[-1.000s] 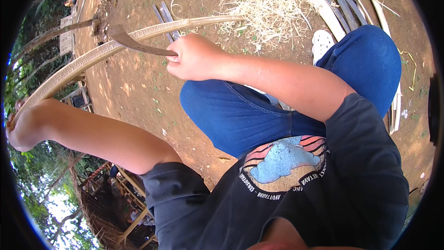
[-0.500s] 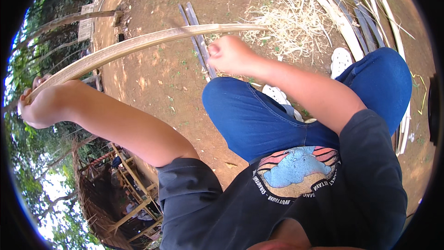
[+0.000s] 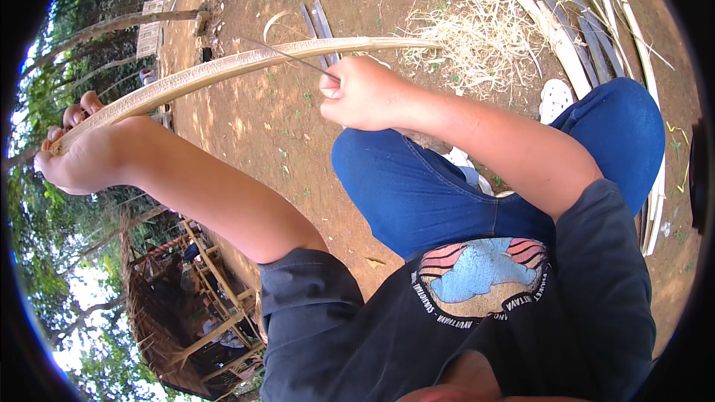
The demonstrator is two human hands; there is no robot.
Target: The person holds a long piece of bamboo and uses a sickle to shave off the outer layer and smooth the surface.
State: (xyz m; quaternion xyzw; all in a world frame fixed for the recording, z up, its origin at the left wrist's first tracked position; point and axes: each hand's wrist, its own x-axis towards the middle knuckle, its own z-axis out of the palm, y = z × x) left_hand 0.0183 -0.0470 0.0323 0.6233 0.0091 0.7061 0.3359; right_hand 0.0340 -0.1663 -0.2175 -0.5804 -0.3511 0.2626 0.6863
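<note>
Right grip (image 3: 361, 94) fisted round knife (image 3: 307, 63); left grip (image 3: 93, 155) outstretched, clasping strip (image 3: 201, 77).

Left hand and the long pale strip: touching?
Touching. The head view shows it plainly: the strip's end lies in the left hand, with fingers along one edge of the pale strip and the palm against the other.

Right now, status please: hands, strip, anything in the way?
Left hand gripping left end of pale wooden strip. Right hand closed around knife, which crosses strip in view, contact unclear. Shavings heap appears by strip's far tip; nothing visibly blocking knife.
</note>
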